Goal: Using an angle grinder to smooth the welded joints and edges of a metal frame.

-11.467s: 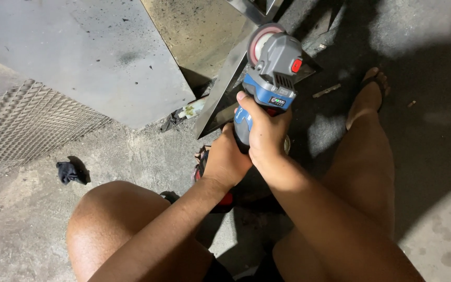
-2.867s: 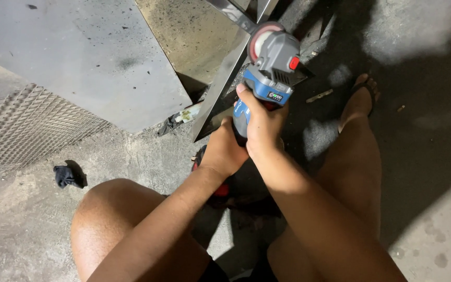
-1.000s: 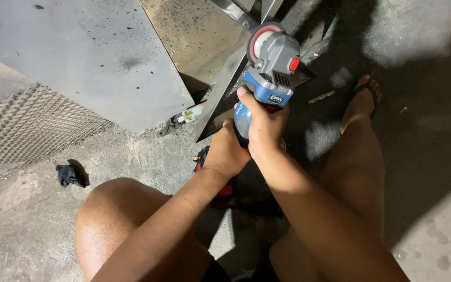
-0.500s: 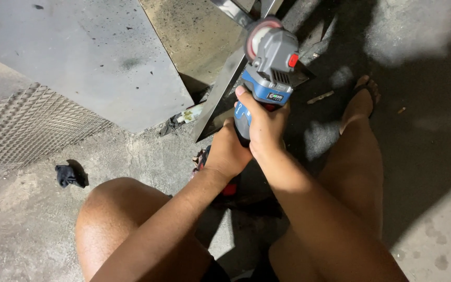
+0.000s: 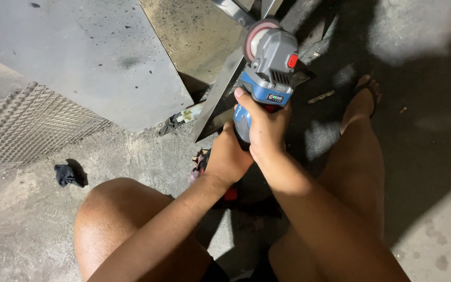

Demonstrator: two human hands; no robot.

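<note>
Hardly shifting since half a second ago, both the right hand (image 5: 267,128) and left hand (image 5: 228,156) are clasping the blue-grey angle grinder (image 5: 267,73), its disc meeting the metal bar (image 5: 220,99).

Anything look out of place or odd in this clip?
Yes: both hands grip a blue-and-grey angle grinder against a metal bar, with bare knees close and a sandalled foot near the disc. A dark crumpled rag lies on the concrete floor.

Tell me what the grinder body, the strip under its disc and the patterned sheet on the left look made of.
Grinder: moulded plastic, matte grey and blue, by its look.
Strip: bare metal, likely steel; bright reflective face.
Patterned sheet: apparently expanded metal mesh, dull grey, diamond openings.
</note>
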